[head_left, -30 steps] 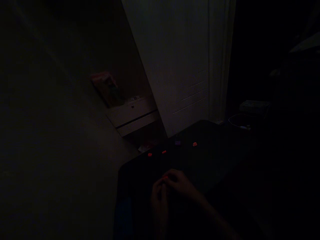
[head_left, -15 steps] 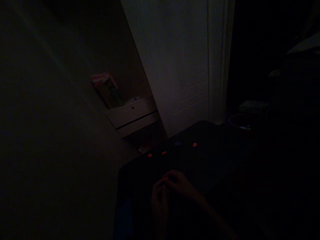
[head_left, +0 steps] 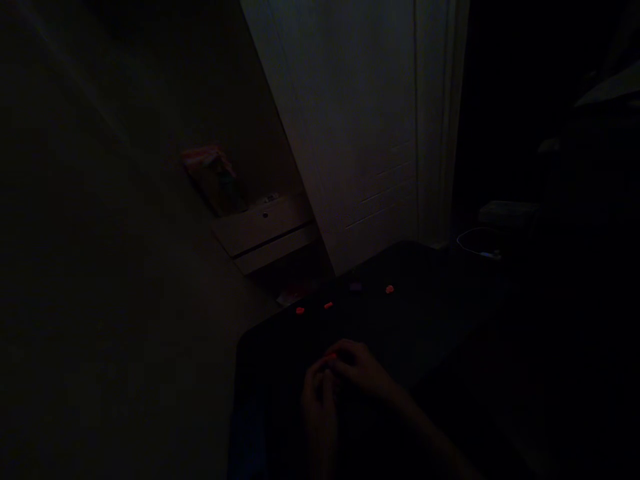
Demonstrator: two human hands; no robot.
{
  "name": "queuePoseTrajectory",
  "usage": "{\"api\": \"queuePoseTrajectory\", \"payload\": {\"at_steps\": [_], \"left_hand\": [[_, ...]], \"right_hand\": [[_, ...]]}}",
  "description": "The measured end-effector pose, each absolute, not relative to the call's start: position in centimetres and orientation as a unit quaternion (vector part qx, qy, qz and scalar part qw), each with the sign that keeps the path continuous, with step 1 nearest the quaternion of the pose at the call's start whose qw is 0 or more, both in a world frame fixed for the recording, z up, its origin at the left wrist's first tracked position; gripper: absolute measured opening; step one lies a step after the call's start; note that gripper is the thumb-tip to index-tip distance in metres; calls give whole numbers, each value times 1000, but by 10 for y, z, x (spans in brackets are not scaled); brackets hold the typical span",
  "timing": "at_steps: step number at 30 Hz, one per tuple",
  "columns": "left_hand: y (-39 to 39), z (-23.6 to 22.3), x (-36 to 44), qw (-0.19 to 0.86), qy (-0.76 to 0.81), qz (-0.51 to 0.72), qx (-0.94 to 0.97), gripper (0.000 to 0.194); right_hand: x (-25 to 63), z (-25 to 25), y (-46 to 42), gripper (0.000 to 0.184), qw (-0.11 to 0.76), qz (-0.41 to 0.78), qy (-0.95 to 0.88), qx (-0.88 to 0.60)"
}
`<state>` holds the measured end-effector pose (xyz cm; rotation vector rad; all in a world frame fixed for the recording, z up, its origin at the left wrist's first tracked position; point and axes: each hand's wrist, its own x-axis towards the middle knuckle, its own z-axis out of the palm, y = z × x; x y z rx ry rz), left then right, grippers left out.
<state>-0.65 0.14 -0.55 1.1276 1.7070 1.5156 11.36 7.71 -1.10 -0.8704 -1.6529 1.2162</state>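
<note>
Left hand and right hand together pinching a small red piece, well in from the far edge of the dark desk, three other red bits lying nearer that edge

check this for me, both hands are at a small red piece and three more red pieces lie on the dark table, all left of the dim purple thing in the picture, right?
Not all three are left of the dim purple thing: in the head view, one red piece lies to its right, the other two to its left. The rest stands.
</note>
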Motion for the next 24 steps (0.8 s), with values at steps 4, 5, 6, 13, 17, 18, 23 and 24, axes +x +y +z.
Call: {"api": "queuePoseTrajectory", "payload": {"at_steps": [4, 5, 6, 13, 17, 18, 23, 24], "left_hand": [[1, -3, -6, 296, 644, 568, 418, 51], [1, -2, -5, 298, 642, 570, 417, 51], [1, -1, -5, 301, 640, 571, 417, 52], [1, 1, -4, 280, 637, 581, 422, 49], [0, 0, -4, 289, 635, 575, 428, 47], [0, 0, -4, 292, 636, 572, 427, 48], [1, -1, -4, 301, 635, 577, 417, 52], [1, -2, -4, 302, 633, 578, 417, 51]], "right_hand": [[114, -10, 77, 25, 444, 486, -669, -346], [114, -10, 77, 26, 443, 488, -669, -345], [114, -10, 77, 26, 440, 489, -669, -345], [113, -12, 77, 24, 441, 494, -662, -352], [112, -12, 78, 23, 439, 494, -665, -349], [112, -12, 78, 24, 439, 495, -663, -349], [113, -12, 78, 25, 444, 486, -670, -344], [114, -12, 78, 25, 443, 484, -672, -345]]}}
